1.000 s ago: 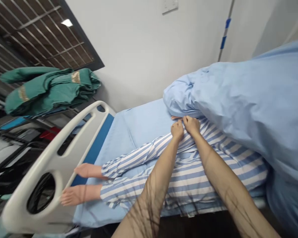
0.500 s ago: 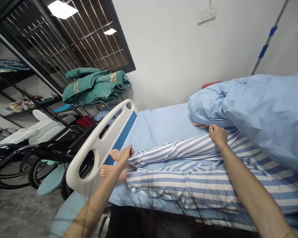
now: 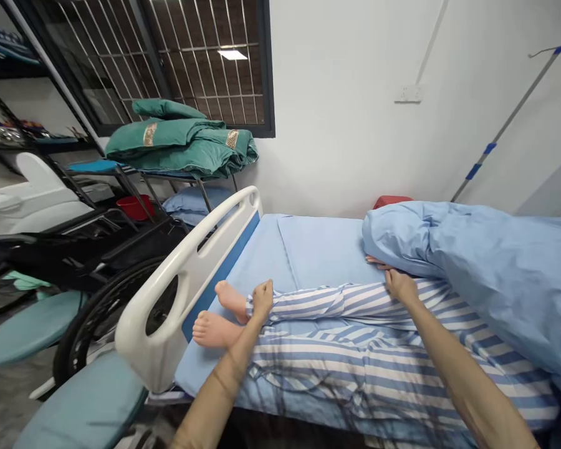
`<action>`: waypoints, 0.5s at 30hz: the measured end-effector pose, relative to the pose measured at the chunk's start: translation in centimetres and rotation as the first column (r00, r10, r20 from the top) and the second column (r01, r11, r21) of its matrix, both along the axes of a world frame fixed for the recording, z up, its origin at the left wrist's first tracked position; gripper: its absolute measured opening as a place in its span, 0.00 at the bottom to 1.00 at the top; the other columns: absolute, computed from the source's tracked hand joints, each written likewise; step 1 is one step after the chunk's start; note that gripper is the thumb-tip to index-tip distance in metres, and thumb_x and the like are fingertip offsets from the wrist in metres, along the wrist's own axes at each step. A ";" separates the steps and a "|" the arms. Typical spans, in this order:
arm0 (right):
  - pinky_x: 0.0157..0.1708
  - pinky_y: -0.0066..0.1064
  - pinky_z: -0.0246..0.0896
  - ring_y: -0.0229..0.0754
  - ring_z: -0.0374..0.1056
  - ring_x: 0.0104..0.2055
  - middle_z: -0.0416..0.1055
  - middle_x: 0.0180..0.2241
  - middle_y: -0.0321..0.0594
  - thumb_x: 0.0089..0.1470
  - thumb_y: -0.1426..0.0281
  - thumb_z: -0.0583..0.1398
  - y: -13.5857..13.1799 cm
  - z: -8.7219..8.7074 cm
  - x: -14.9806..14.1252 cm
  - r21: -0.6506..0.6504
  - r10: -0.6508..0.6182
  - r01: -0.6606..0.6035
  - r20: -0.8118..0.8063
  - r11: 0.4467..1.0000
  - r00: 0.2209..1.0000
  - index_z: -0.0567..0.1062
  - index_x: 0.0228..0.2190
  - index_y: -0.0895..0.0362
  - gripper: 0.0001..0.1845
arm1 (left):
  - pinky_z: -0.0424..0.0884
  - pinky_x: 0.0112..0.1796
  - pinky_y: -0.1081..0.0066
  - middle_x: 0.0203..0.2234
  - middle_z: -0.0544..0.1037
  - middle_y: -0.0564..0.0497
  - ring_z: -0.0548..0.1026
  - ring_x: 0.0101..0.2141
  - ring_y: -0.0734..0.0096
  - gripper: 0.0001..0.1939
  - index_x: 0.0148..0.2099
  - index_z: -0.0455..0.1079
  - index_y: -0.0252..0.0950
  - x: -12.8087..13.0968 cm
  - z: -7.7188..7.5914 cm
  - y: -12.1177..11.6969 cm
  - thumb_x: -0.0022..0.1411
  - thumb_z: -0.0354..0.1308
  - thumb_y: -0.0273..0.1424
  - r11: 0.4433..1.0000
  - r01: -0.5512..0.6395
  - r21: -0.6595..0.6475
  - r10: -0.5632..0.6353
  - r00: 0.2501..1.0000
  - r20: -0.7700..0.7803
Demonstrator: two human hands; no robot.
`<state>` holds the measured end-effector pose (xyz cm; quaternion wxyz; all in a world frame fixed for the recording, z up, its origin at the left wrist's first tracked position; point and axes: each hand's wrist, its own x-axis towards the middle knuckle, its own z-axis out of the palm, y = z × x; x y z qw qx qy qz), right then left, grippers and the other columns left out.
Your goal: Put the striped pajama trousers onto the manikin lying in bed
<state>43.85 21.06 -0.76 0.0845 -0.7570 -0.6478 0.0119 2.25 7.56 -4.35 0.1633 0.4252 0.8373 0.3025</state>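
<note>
Left hand (image 3: 262,299) now at the foot end, clenched on the cuff (image 3: 257,307) of the striped trousers (image 3: 355,362), just above the manikin's feet (image 3: 217,329). A second ago it sat beside the right hand higher up the body. Right hand (image 3: 399,285) stays high, closed on the trouser cloth at the edge of the blue duvet (image 3: 495,268). The trousers lie along the manikin's straight legs, on the blue sheet (image 3: 322,249), with a grip at each end. Past the feet stands the white footboard (image 3: 168,293); beyond it, a wheelchair (image 3: 107,318) and folded green bedding (image 3: 182,146).
</note>
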 end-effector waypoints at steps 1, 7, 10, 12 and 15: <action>0.36 0.36 0.56 0.49 0.78 0.40 0.81 0.38 0.61 0.69 0.69 0.54 -0.4 -0.1 -1.4 0.024 0.048 -0.048 0.000 0.999 0.999 0.83 0.37 0.54 0.17 | 0.64 0.38 0.70 0.28 0.79 0.47 0.76 0.37 0.63 0.21 0.29 0.74 0.37 0.6 -0.6 1.0 0.71 0.46 0.38 0.998 0.055 -0.012 -0.055 0.998 -0.030; 0.33 0.29 0.50 0.42 0.72 0.32 0.79 0.28 0.43 0.68 0.68 0.53 -4.0 0.6 -16.7 0.050 0.496 -0.494 -0.122 0.868 0.860 0.77 0.28 0.55 0.18 | 0.61 0.38 0.70 0.40 0.85 0.42 0.79 0.42 0.63 0.23 0.38 0.83 0.39 0.9 -2.7 2.7 0.73 0.46 0.37 0.979 0.163 -0.121 -0.178 0.976 -0.123; 0.33 0.29 0.47 0.40 0.70 0.32 0.78 0.27 0.41 0.69 0.67 0.55 -5.6 2.2 -25.4 0.111 0.717 -0.711 -0.186 0.695 0.672 0.75 0.27 0.55 0.18 | 0.60 0.38 0.71 0.41 0.85 0.43 0.79 0.41 0.63 0.24 0.39 0.83 0.40 0.4 -2.5 2.5 0.74 0.45 0.38 0.978 0.167 -0.128 -0.185 0.972 -0.144; 0.33 0.29 0.45 0.39 0.68 0.31 0.77 0.27 0.39 0.69 0.65 0.54 -6.3 2.7 -29.6 0.178 0.768 -0.750 -0.232 0.637 0.597 0.74 0.27 0.55 0.19 | 0.60 0.37 0.70 0.41 0.85 0.42 0.80 0.42 0.62 0.24 0.40 0.83 0.39 0.3 -2.3 2.4 0.74 0.45 0.38 0.976 0.163 -0.146 -0.186 0.969 -0.163; 0.32 0.28 0.44 0.37 0.65 0.29 0.75 0.26 0.37 0.70 0.65 0.52 -6.7 1.0 -32.4 0.203 0.707 -0.686 -0.337 0.699 0.621 0.73 0.26 0.55 0.21 | 0.60 0.37 0.70 0.42 0.85 0.42 0.80 0.43 0.60 0.22 0.42 0.83 0.39 0.5 -2.5 2.3 0.74 0.47 0.38 0.973 0.167 -0.158 -0.194 0.965 -0.175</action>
